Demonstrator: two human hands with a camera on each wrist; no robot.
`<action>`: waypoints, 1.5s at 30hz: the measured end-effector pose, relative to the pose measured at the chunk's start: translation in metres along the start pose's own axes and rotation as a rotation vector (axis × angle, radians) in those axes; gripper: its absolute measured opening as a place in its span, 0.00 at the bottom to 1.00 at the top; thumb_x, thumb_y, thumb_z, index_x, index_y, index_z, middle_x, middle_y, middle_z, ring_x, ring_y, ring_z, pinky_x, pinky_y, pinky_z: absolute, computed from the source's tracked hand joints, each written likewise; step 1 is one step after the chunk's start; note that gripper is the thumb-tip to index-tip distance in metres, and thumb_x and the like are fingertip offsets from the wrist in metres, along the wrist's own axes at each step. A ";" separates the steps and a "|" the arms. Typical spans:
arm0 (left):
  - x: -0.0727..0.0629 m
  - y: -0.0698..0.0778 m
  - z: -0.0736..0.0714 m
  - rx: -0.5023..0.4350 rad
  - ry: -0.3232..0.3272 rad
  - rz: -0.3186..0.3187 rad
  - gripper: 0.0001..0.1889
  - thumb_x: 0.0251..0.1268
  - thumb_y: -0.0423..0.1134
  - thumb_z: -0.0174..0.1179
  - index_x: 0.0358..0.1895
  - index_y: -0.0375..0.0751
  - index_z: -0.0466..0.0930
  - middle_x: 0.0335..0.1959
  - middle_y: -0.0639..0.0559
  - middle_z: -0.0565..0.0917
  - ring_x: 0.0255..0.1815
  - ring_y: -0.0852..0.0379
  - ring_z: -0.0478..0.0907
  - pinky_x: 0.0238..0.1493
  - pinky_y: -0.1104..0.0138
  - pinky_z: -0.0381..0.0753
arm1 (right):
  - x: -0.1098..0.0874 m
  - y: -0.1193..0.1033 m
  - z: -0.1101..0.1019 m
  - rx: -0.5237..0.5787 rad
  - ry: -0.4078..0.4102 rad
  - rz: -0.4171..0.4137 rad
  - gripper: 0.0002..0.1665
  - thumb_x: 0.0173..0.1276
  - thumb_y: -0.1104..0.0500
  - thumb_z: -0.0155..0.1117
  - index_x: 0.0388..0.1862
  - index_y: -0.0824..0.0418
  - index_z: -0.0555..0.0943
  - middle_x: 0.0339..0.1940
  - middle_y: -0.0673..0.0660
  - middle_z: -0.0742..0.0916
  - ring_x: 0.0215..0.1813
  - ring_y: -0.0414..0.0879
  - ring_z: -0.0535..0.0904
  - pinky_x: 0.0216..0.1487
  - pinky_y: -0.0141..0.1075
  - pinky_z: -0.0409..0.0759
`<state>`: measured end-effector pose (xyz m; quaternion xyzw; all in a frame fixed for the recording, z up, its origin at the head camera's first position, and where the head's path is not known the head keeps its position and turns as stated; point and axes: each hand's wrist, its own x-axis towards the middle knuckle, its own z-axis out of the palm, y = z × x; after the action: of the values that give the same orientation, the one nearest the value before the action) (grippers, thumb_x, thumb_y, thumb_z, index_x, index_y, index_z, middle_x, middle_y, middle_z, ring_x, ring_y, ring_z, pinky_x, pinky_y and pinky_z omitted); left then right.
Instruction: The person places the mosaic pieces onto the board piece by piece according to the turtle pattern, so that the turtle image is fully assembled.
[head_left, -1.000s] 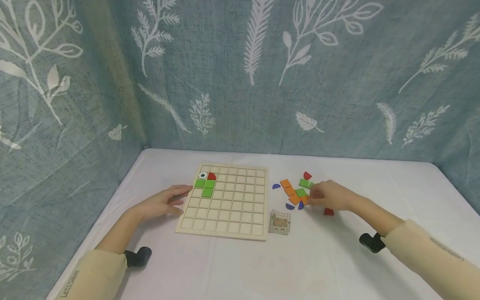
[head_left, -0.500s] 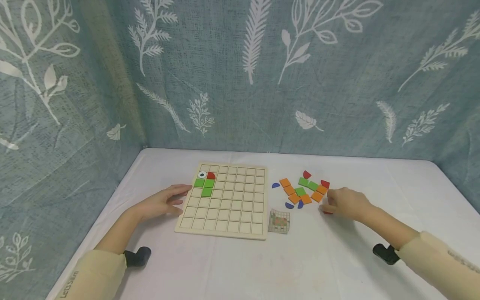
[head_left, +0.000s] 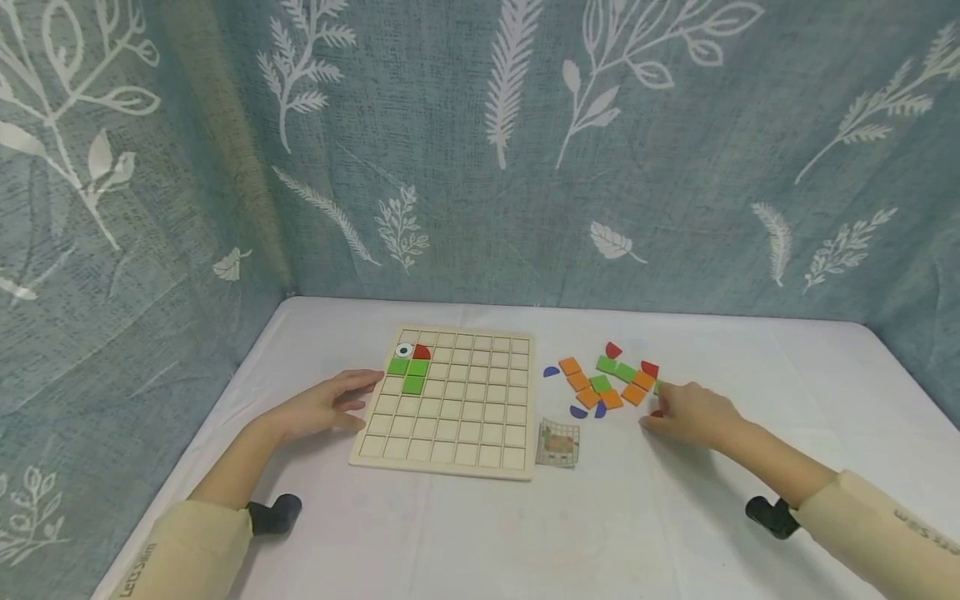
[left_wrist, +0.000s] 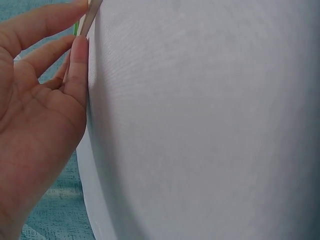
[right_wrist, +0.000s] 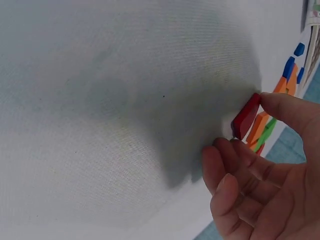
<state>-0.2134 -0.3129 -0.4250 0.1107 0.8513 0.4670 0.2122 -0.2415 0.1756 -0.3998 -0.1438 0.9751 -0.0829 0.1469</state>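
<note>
My left hand (head_left: pixel 318 407) rests with relaxed fingers at the left edge of a pale wooden grid board (head_left: pixel 471 432). In the left wrist view, its fingertips touch the edge of the board (left_wrist: pixel 90 19). The board's upper left bears a white eye tile (head_left: pixel 404 350), a red quarter-round tile (head_left: pixel 422 352) and green tiles (head_left: pixel 413 385). At the right, my right hand (head_left: pixel 699 415) pinches a red tile (right_wrist: pixel 246 117) between thumb and fingertip, close over the cloth. A green tile (head_left: pixel 659 387) peeks out beside its fingers.
Loose orange tiles (head_left: pixel 577 381), green tiles (head_left: pixel 625 372), blue half-round tiles (head_left: pixel 578 412) and a red tile (head_left: pixel 613 350) lie right of the board. A small picture card (head_left: pixel 558 443) lies by its lower right corner. A patterned curtain (head_left: pixel 450 208) hangs behind the white table (head_left: pixel 480 533).
My right hand has moved right, off the orange and green tiles, to the red tile at the pile's right side, and now pinches it. My left hand has stayed at the board's edge.
</note>
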 end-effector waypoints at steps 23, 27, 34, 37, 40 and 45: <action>0.000 0.001 0.000 -0.006 0.007 0.024 0.40 0.54 0.27 0.60 0.70 0.31 0.51 0.71 0.32 0.46 0.68 0.35 0.55 0.64 0.55 0.67 | 0.005 0.002 -0.003 0.009 0.057 -0.104 0.08 0.55 0.63 0.68 0.31 0.62 0.78 0.24 0.52 0.79 0.26 0.44 0.70 0.28 0.35 0.78; 0.000 0.000 0.000 -0.006 0.010 0.023 0.40 0.54 0.27 0.60 0.70 0.31 0.51 0.71 0.32 0.47 0.68 0.35 0.56 0.65 0.54 0.66 | 0.005 0.001 -0.005 0.023 0.050 -0.130 0.09 0.53 0.64 0.68 0.32 0.62 0.78 0.25 0.52 0.79 0.27 0.45 0.70 0.30 0.36 0.79; -0.001 -0.001 0.001 0.000 0.005 0.024 0.39 0.55 0.27 0.60 0.70 0.31 0.51 0.71 0.32 0.47 0.66 0.34 0.58 0.64 0.53 0.67 | 0.006 0.001 -0.003 0.057 0.044 -0.122 0.09 0.51 0.65 0.68 0.32 0.61 0.79 0.25 0.53 0.80 0.28 0.46 0.71 0.31 0.36 0.80; -0.001 -0.001 0.001 -0.002 0.007 0.024 0.39 0.55 0.27 0.60 0.70 0.31 0.51 0.71 0.32 0.47 0.67 0.35 0.58 0.64 0.53 0.67 | 0.007 0.002 -0.002 0.060 0.049 -0.115 0.08 0.51 0.65 0.68 0.32 0.61 0.80 0.25 0.53 0.79 0.27 0.45 0.71 0.31 0.35 0.79; -0.001 0.000 0.001 -0.001 0.009 0.027 0.39 0.54 0.27 0.60 0.70 0.31 0.51 0.70 0.32 0.48 0.67 0.35 0.58 0.64 0.53 0.67 | 0.008 0.004 -0.001 0.066 0.045 -0.102 0.08 0.52 0.64 0.69 0.32 0.60 0.79 0.25 0.53 0.79 0.27 0.45 0.71 0.30 0.34 0.78; -0.001 0.000 0.001 0.005 0.008 0.036 0.39 0.54 0.27 0.60 0.70 0.31 0.51 0.71 0.33 0.48 0.67 0.35 0.57 0.64 0.54 0.67 | 0.009 0.005 -0.002 0.070 0.040 -0.096 0.09 0.51 0.63 0.70 0.31 0.60 0.79 0.23 0.52 0.78 0.27 0.45 0.70 0.29 0.33 0.77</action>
<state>-0.2120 -0.3126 -0.4256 0.1248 0.8511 0.4692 0.2000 -0.2511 0.1777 -0.4015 -0.1834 0.9664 -0.1269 0.1281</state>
